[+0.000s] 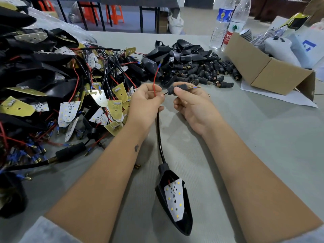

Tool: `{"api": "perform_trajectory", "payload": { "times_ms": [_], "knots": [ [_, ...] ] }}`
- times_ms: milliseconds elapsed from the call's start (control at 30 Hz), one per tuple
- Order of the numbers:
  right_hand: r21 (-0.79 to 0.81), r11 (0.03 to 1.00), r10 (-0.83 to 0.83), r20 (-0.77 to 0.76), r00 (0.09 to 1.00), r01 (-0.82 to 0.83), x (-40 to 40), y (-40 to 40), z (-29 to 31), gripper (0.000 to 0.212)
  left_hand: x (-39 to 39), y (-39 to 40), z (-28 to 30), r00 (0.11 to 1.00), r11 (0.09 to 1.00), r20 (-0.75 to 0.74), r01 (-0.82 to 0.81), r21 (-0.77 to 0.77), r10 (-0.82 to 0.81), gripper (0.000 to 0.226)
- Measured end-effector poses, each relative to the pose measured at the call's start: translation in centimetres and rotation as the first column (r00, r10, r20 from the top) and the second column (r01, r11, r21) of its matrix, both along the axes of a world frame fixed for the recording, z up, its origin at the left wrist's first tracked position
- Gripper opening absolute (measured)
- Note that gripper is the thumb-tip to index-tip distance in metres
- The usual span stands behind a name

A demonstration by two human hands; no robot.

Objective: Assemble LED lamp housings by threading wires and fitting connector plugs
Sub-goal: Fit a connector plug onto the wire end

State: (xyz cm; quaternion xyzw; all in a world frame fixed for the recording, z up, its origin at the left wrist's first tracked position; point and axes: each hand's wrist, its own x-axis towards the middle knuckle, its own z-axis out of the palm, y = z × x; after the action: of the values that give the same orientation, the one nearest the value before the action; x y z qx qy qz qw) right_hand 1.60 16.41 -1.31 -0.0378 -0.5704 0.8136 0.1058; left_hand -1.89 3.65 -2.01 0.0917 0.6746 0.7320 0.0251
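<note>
**One wire through the plug, red wire still free**

Your right hand (pixel 188 104) pinches the black rubber connector plug (pixel 177 88); a blue-sleeved wire tip (pixel 196 87) already protrudes past its brass spring. Your left hand (pixel 146 102) pinches the loose red wire (pixel 154 79), not yet fitted. The black teardrop lamp housing with white LED board (pixel 173 199) lies on the grey desk (pixel 263 137); many unassembled parts remain.

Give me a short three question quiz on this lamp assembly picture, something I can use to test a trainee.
1. True or false: the right hand holds a black plug with a blue-tipped wire poking out of its threaded end.
2. Which wire does the left hand pinch? A. red wire B. green wire C. white wire
3. Fill in: the lamp housing lies near the person with its LED board facing ____.

Key: 1 true; 2 A; 3 up.
</note>
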Motion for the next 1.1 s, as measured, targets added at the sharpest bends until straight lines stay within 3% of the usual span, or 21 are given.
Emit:
{"api": "perform_trajectory", "payload": {
  "times_ms": [100, 267, 433, 533, 633, 767, 967, 1100],
  "knots": [
    [0.011, 1.0, 0.003, 0.003, 1.0, -0.003, -0.2, -0.1, 0.0, 0.009, 0.2, -0.1, 0.0, 0.999, 0.998, -0.022, 0.046, 0.035, -0.046, 0.023],
    [-0.064, 0.996, -0.056, 0.079, 0.995, 0.061, -0.7, -0.1, 0.0, 0.042, 0.4, -0.1, 0.1, 0.999, 0.998, -0.016, 0.051, 0.046, -0.05, 0.023],
    [-0.042, 0.991, -0.127, 0.079, 0.989, 0.13, -0.8, 0.0, -0.3, 0.042, 0.2, 0.1, 0.5, 0.993, 0.994, -0.099, -0.051, 0.095, 0.061, 0.009],
    [-0.021, 0.992, -0.122, 0.08, 0.989, 0.124, -0.9, 0.0, -0.4, 0.042, -0.1, -0.7, 0.7, 0.992, 0.978, -0.098, -0.058, 0.203, 0.079, 0.017],
    [-0.049, 0.99, -0.13, 0.091, 0.987, 0.135, -1.0, 0.0, -0.5, 0.043, -0.3, -1.0, 0.6, 0.987, 0.976, -0.11, -0.094, 0.196, 0.118, 0.02],
    [-0.105, 0.983, -0.142, 0.094, 0.985, 0.152, -1.0, 0.3, -0.6, 0.045, -0.2, -0.8, 0.6, 0.977, 0.987, -0.161, -0.124, 0.104, 0.14, 0.014],
    [-0.273, 0.947, -0.153, 0.084, 0.985, 0.17, -0.9, 0.6, -0.4, 0.044, 0.4, 0.1, 0.0, 0.968, 0.96, -0.252, -0.081, -0.267, 0.012, 0.022],
    [-0.331, 0.92, -0.181, 0.11, 0.977, 0.208, -0.9, 0.8, -0.4, 0.044, 0.3, 0.1, -0.3, 0.967, 0.955, -0.254, -0.06, -0.289, -0.016, 0.022]
  ]
}}
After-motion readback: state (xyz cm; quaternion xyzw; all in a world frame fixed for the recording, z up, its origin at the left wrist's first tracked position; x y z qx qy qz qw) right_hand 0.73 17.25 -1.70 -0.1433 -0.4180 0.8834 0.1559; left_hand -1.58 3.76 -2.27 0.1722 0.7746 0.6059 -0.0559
